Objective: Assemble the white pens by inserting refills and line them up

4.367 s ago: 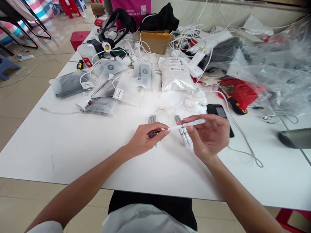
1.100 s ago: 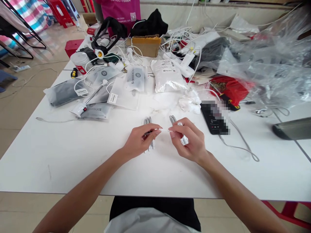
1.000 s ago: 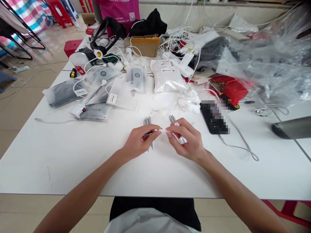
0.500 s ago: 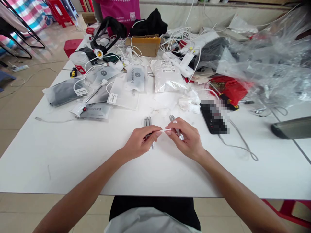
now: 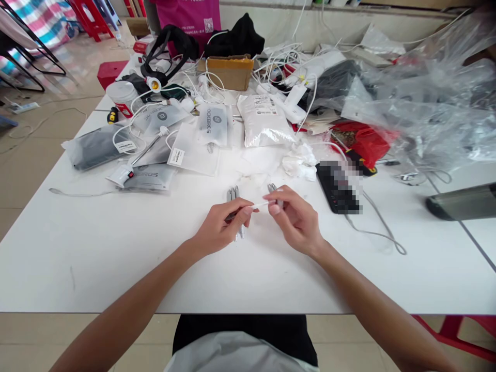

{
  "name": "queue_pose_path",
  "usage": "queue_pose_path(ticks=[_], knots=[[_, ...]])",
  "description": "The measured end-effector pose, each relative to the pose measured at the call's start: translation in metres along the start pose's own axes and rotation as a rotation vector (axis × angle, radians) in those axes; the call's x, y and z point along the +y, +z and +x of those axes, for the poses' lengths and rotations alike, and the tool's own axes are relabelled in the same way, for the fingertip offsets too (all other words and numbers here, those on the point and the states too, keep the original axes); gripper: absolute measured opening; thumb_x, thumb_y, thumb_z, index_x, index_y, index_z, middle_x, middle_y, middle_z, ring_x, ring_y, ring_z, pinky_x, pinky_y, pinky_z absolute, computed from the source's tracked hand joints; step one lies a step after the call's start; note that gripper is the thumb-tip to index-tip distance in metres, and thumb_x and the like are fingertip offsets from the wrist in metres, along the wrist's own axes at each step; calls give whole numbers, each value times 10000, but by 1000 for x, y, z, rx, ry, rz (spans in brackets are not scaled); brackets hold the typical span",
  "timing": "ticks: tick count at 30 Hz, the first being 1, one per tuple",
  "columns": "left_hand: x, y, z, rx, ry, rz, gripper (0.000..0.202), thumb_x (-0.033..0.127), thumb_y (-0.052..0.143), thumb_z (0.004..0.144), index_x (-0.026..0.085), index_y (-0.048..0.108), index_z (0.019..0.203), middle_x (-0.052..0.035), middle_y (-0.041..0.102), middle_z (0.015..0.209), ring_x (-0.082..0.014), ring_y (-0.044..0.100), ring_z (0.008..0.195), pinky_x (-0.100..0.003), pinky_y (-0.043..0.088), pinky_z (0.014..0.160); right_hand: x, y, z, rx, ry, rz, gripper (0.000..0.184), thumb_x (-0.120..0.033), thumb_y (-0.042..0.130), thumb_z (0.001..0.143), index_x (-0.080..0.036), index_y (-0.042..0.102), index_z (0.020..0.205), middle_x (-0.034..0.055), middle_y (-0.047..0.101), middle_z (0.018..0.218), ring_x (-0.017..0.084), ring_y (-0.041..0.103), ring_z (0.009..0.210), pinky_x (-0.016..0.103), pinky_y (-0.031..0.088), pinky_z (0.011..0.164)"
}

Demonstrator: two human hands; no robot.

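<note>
White plastic tube [image 5: 260, 205] spans the person's hands: the left hand [image 5: 219, 222] pinches its dark end, and the right hand [image 5: 296, 222] grips the other between thumb and fingers, just above silver metal rods [image 5: 232, 194] on a white table [image 5: 96, 268]. Farther back lies a white pouch [image 5: 212, 124] printed "OCKBROS".
</note>
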State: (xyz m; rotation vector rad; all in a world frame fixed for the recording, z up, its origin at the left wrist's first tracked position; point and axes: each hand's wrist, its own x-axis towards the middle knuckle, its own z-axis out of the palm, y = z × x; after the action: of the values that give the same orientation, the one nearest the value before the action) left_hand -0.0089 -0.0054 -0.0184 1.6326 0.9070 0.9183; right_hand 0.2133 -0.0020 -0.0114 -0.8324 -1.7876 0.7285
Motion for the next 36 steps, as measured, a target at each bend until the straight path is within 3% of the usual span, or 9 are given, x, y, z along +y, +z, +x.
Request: queue_pose_path(ticks=[3, 10, 20, 26, 33, 36], knots=[[2, -1, 1, 27, -30, -47, 371, 478, 515, 1116, 189, 745, 1093, -1, 656, 767, -74, 410, 544, -227, 361, 507, 0, -1, 2, 97, 128, 213, 304, -264, 501, 1113, -316, 615, 1391, 35, 630, 1048, 156, 697, 812, 382, 565, 762], [4, -1, 1, 11, -76, -61, 397, 503, 518, 1110, 177, 736, 1047, -11, 667, 779, -77, 413, 551, -236, 349, 508, -3, -2, 11, 380, 139, 327, 217, -337, 704, 1025, -318, 598, 1214, 3, 690, 1016, 202, 788, 917, 442, 701, 852], [4, -1, 1, -24, -54, -8, 400, 502, 527, 1105, 176, 747, 1035, -5, 648, 759, -85, 443, 578, -236, 372, 527, -4, 9, 3, 375, 60, 274, 172, -252, 713, 1019, -277, 637, 1171, 4, 729, 1026, 208, 809, 910, 450, 712, 837], [3, 0, 2, -25, -59, -20, 403, 518, 541, 1094, 176, 752, 1051, -8, 668, 757, -81, 437, 550, -238, 373, 507, -6, 8, 5, 457, 82, 227, 192, -325, 734, 1011, -296, 612, 1156, 4, 715, 1008, 215, 804, 951, 474, 711, 884], [3, 0, 2, -73, -69, 11, 401, 496, 554, 1090, 179, 758, 951, -21, 671, 776, -99, 513, 583, -254, 436, 558, -7, 17, -6, 249, 25, 119, 196, -233, 721, 1009, -270, 663, 1192, 50, 796, 1046, 262, 824, 981, 439, 720, 734], [2, -3, 3, -115, -50, 36, 301, 405, 548, 1097, 206, 765, 1157, -56, 731, 943, -134, 598, 705, -261, 481, 609, 0, 16, -9, 250, 16, 21, 223, -227, 776, 971, -267, 702, 1177, 56, 825, 1040, 264, 825, 978, 436, 705, 740]])
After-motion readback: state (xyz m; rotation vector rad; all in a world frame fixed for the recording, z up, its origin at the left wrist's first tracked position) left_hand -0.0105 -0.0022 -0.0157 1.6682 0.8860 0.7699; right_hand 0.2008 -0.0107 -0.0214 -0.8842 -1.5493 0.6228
